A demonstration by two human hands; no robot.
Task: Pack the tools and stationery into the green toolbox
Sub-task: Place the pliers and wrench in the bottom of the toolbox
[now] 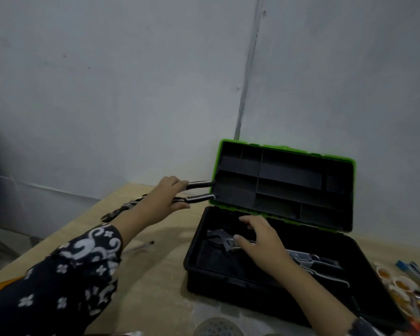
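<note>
A person's left hand (166, 198) gripped a pair of pliers (155, 198) above the bench (155, 275), fingers curled round the middle, the long axis running from about 8 o'clock to 2 o'clock with the striped handles nearly touching the left edge of the green toolbox (284, 190) lid. The box's open black tray lay at 4 o'clock from that hand. The right hand (261, 246), nearer the tray, rested with loosely spread fingers on an adjustable wrench (222, 240) already inside.

Dim, bluish, soft, edge-warped
</note>
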